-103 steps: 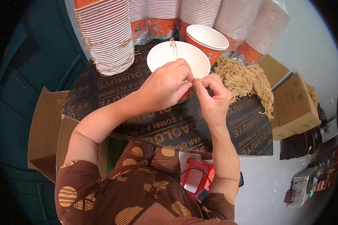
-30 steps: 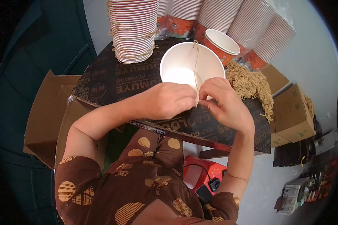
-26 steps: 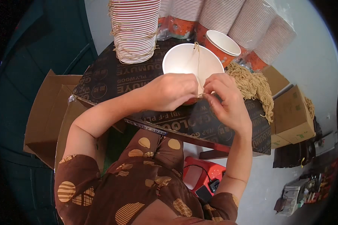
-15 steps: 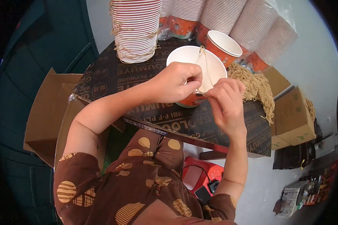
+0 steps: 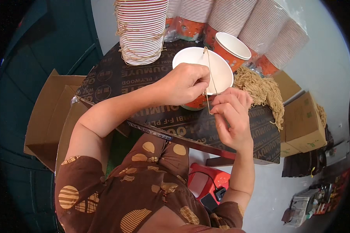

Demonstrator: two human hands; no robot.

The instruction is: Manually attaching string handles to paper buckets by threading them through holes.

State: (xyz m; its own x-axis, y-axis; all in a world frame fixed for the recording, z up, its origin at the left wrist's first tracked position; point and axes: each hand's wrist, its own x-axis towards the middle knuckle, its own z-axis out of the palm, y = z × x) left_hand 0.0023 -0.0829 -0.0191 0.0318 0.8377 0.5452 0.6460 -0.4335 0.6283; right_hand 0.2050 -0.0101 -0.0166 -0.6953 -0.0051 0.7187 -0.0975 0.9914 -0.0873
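Note:
A white-lined paper bucket (image 5: 221, 73) with an orange printed outside stands near the table's edge. From its far rim a thin tan cord (image 5: 211, 68) crosses the opening to the near rim. My left hand (image 5: 188, 83) is closed at the near rim, its thumb and fingertips pinching where the cord comes out; the exact grip is partly hidden. Just to the right and lower, my right hand (image 5: 233, 116) pinches the cord's end, and a short length stretches between the two hands.
A tall stack of buckets with cords (image 5: 142, 35) stands at the left. Bagged bucket stacks (image 5: 233, 17) line the back, with loose nested buckets (image 5: 233, 46) before them. A heap of tan cords (image 5: 260, 87) hangs over the table's right side. Cardboard boxes (image 5: 305, 124) flank the table.
My right hand has moved slightly down, drawing a length of cord out below the near rim. The cord across the opening is straighter. The left hand has stayed nearly in place.

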